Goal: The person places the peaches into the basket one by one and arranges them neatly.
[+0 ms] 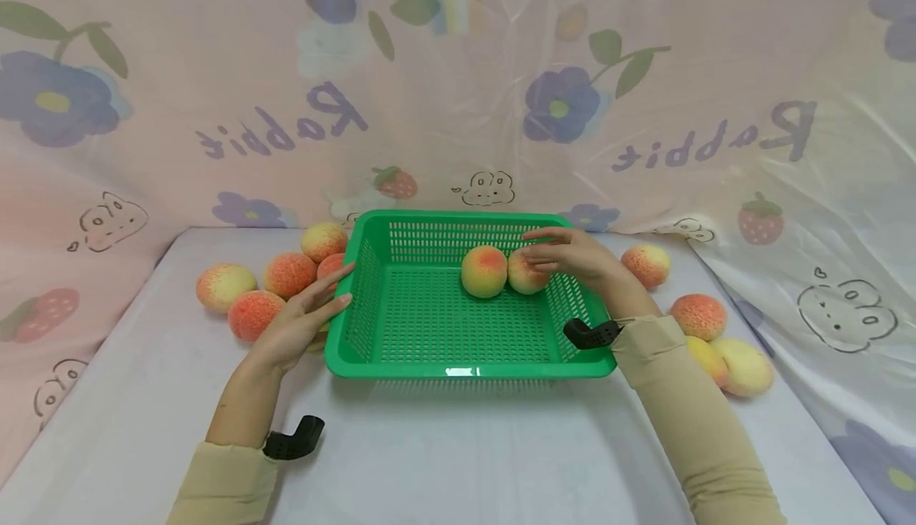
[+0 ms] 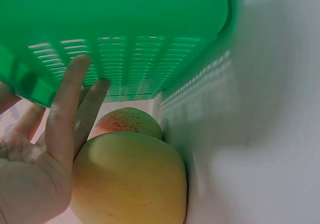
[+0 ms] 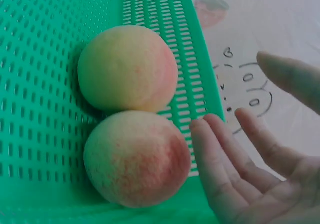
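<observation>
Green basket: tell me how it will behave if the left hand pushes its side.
The green basket would probably slide easily: slotted plastic on a smooth table. The two peaches inside, being round, may roll.

The basket (image 1: 429,310), center frame, looks like glossy green plastic, its walls and floor perforated with slots. The peaches (image 1: 484,271) have a matt, faintly fuzzy skin. The table (image 1: 465,445) is smooth and matt white. Behind, across the top, the backdrop (image 1: 458,95) is thin, shiny, wrinkled printed sheeting.

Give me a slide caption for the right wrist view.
Open right hand beside two peaches in a green basket.
</observation>
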Demonstrator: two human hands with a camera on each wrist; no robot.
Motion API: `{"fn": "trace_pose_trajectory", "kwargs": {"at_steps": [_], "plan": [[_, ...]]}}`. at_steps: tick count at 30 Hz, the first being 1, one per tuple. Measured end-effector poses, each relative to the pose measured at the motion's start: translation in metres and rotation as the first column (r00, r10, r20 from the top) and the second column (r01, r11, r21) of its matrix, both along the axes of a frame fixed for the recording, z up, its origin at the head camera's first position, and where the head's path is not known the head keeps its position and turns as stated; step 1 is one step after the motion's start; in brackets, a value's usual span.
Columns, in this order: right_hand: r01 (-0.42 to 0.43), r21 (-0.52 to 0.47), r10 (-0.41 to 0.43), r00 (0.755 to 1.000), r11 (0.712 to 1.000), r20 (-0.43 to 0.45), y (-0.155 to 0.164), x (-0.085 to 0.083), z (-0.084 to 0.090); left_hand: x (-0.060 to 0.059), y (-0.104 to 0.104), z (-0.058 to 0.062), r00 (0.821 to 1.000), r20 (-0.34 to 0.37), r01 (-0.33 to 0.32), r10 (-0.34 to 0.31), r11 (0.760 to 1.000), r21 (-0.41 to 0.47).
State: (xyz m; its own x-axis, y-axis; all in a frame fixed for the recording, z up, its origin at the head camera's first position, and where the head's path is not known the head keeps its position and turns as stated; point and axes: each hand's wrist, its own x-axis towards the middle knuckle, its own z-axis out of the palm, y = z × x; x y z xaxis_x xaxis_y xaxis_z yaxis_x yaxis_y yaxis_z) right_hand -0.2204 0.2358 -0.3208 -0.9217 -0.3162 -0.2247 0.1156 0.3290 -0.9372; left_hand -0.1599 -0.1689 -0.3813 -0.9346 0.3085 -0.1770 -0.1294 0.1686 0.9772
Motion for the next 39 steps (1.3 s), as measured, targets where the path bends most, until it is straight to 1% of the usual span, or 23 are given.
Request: {"fn": "trace_pose_trajectory", "kwargs": {"at_steps": [3,7,10,13,15,18,24,26,28,32,34,35,36,39], "plan": [[0.044,-0.021,-0.044,0.999,0.999,0.001,0.007,0.003,0.001,0.0,0.0,0.001,1.0,-0.002,0.009,-0.009,1.0,0.003],[0.132,-0.099,-0.134,0.991,0.986,-0.01,0.013,0.004,0.001,0.001,0.0,0.003,1.0,-0.009,0.009,-0.009,1.0,0.006],[0.187,-0.177,-0.196,0.98,0.966,-0.034,0.018,0.006,0.0,0.002,0.0,0.004,1.0,-0.012,0.007,-0.007,1.0,0.003],[0.219,-0.259,-0.24,0.97,0.941,-0.049,0.024,0.008,0.002,0.003,0.001,0.004,1.0,-0.007,0.011,-0.011,1.0,0.0],[0.233,-0.296,-0.26,0.964,0.926,-0.056,0.028,0.009,0.005,0.003,0.001,0.004,1.0,0.001,0.011,-0.011,1.0,0.001],[0.255,-0.327,-0.287,0.956,0.91,-0.056,0.033,0.012,0.01,0.003,0.001,0.004,1.0,0.004,0.009,-0.009,1.0,0.004],[0.312,-0.337,-0.339,0.94,0.888,-0.024,0.046,0.015,0.018,0.001,0.001,0.002,1.0,-0.003,0.007,-0.007,1.0,0.007],[0.334,-0.354,-0.362,0.932,0.873,-0.014,0.05,0.015,0.018,0.001,0.0,0.002,1.0,-0.003,0.008,-0.008,1.0,0.009],[0.364,-0.384,-0.399,0.917,0.848,-0.013,0.053,0.015,0.018,0.001,0.0,0.002,1.0,-0.003,0.006,-0.006,1.0,0.011],[0.442,-0.47,-0.502,0.865,0.764,-0.002,0.061,0.017,0.017,0.001,0.0,0.003,1.0,-0.014,0.013,-0.013,1.0,0.014],[0.471,-0.495,-0.54,0.841,0.731,0.003,0.066,0.017,0.016,0.002,0.0,0.003,1.0,-0.025,0.017,-0.017,1.0,0.007],[0.485,-0.498,-0.557,0.831,0.719,0.005,0.068,0.017,0.016,0.002,0.0,0.003,1.0,-0.025,0.018,-0.017,1.0,0.01],[0.497,-0.493,-0.57,0.822,0.714,0.002,0.07,0.017,0.015,0.002,0.0,0.003,1.0,-0.026,0.017,-0.017,1.0,0.011],[0.547,-0.447,-0.616,0.788,0.708,-0.012,0.077,0.017,0.014,0.002,0.001,0.004,1.0,-0.021,0.014,-0.014,1.0,0.016]]}}
